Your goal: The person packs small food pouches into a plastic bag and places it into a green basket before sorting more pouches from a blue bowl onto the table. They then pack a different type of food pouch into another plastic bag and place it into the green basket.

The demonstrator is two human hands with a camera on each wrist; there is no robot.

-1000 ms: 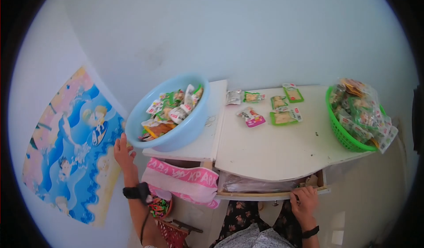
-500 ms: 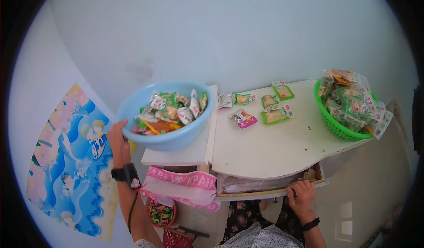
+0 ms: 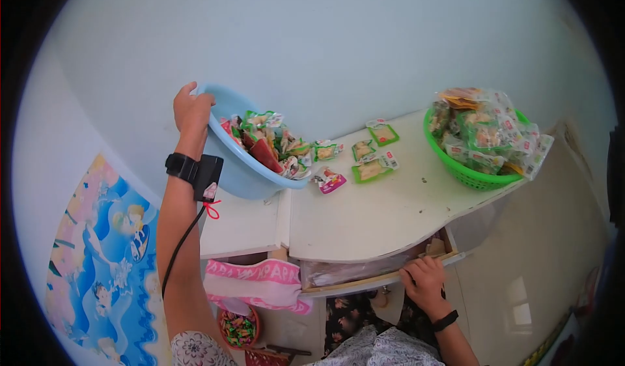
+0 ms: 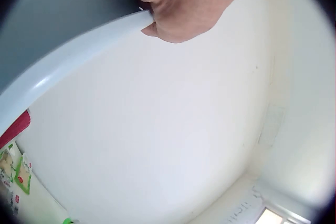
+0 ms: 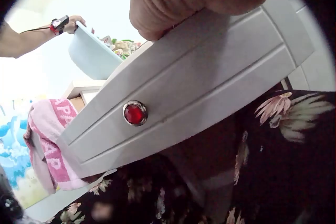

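My left hand grips the far left rim of a light blue plastic basin, thumb and fingers on either side of the rim in the left wrist view. The basin is tilted, its left side raised and its right side low over the white desk. Snack packets have slid toward its low side. Several loose packets lie on the desk just right of the basin. At the desk's front, my right hand holds the top edge of the pulled-out drawer, fingers curled over it.
A green basket, heaped with packets, stands at the desk's right end. A pink and white towel hangs over another drawer at the left. Below it sits a tub of small wrapped pieces. A wall borders the desk's back.
My left hand has risen from the basin's near left side, lifting its rim and tipping the basin rightward. The packets inside have shifted right. My right hand stays on the drawer edge.
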